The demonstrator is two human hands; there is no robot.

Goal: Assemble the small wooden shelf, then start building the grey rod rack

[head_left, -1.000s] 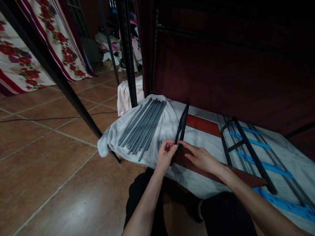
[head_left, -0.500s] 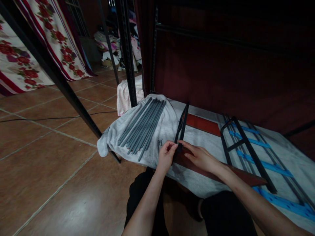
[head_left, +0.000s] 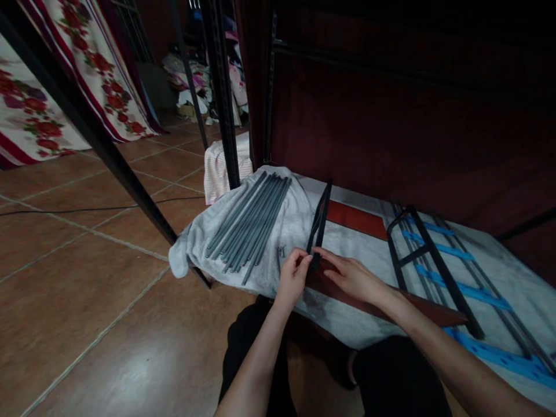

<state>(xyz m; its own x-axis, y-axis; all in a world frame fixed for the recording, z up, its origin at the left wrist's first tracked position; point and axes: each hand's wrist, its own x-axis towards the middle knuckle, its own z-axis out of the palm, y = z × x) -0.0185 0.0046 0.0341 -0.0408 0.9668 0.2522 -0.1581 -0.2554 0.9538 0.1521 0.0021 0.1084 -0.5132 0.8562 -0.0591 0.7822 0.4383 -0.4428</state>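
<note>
My left hand (head_left: 294, 272) is pinched closed at the near end of a black metal frame (head_left: 320, 217), on its left side. Whatever sits between thumb and forefinger is too small to make out. From the right, my right hand (head_left: 347, 278) reaches the same end, its forefinger stretched against the frame and its thumb apart. The frame stands on edge, over a reddish-brown board (head_left: 386, 301) along the front. A few small screws (head_left: 281, 252) lie on the grey towel (head_left: 299, 202) just left of my left hand.
Several grey rods (head_left: 252, 223) lie bundled on the towel at left. A second black frame (head_left: 438, 272) and blue slotted strips (head_left: 469, 292) lie at right. A red board (head_left: 356, 220) is behind. Black uprights (head_left: 226, 98) rise on the left.
The whole view has shifted very slightly. Both hands keep their place at the black frame's end, with hardly any visible finger movement.
</note>
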